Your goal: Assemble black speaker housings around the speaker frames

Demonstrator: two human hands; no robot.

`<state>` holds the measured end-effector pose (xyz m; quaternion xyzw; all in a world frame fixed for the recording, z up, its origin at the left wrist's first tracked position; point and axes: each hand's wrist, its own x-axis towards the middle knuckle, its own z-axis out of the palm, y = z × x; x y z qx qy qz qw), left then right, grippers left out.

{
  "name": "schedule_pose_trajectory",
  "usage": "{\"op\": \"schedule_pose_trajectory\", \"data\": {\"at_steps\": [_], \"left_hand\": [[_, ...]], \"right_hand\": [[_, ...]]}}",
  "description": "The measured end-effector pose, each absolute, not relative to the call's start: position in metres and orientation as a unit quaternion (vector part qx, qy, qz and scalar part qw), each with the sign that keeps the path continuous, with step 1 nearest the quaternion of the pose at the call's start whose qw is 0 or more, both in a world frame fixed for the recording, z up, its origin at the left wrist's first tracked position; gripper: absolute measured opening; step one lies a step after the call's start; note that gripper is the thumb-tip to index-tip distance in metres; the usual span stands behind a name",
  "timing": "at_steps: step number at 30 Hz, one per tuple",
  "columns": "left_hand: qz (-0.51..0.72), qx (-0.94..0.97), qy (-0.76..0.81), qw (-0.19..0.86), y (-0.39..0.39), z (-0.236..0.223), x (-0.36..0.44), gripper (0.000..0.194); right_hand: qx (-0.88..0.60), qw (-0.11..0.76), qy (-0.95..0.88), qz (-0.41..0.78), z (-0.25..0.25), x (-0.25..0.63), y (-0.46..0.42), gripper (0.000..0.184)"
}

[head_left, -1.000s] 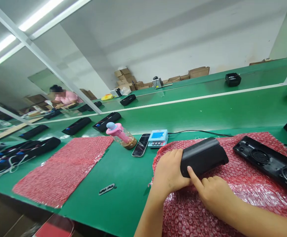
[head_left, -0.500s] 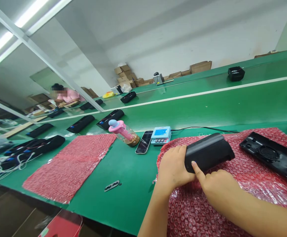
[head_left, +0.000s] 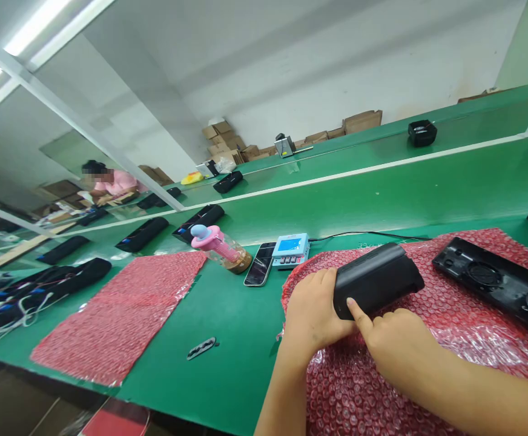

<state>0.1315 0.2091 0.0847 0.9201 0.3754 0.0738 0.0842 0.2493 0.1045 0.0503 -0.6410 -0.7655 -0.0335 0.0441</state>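
Observation:
A black plastic speaker housing [head_left: 377, 280] is tilted over a sheet of red bubble wrap [head_left: 350, 387]. My left hand [head_left: 316, 309] is closed around its left end. My right hand [head_left: 393, 339] touches the housing's lower left corner with an outstretched index finger; its other fingers are curled and its thumb is hidden. To the right lies a long black panel [head_left: 491, 278] with round speaker openings. A small grey strip [head_left: 201, 348] with dark holes rests on the green table [head_left: 177, 387], left of my hands.
Behind my hands are a blue device [head_left: 291, 249] with a cable, a phone [head_left: 260, 264] and a pink-lidded bottle [head_left: 223, 248]. More bubble wrap [head_left: 123, 315] lies left, beside black housings [head_left: 82, 275] and white cables [head_left: 0, 321]. A person [head_left: 114, 181] sits far left.
The whole view has shifted slightly, with the scene sliding left. Both hands keep the same hold and touch on the speaker housing.

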Motion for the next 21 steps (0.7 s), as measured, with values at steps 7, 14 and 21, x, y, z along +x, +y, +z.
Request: {"op": "schedule_pose_trajectory", "data": {"at_steps": [7, 14, 21], "left_hand": [[0.070, 0.918, 0.380, 0.087, 0.209, 0.087, 0.133, 0.062], [0.064, 0.917, 0.385, 0.084, 0.208, 0.087, 0.133, 0.068], [0.061, 0.917, 0.386, 0.081, 0.208, 0.087, 0.133, 0.066]], "right_hand": [[-0.633, 0.030, -0.774, 0.021, 0.059, 0.254, 0.107, 0.059], [-0.638, 0.011, -0.770, 0.034, 0.062, 0.253, 0.107, 0.061], [-0.636, 0.031, -0.771, 0.028, 0.060, 0.254, 0.106, 0.057]]}}
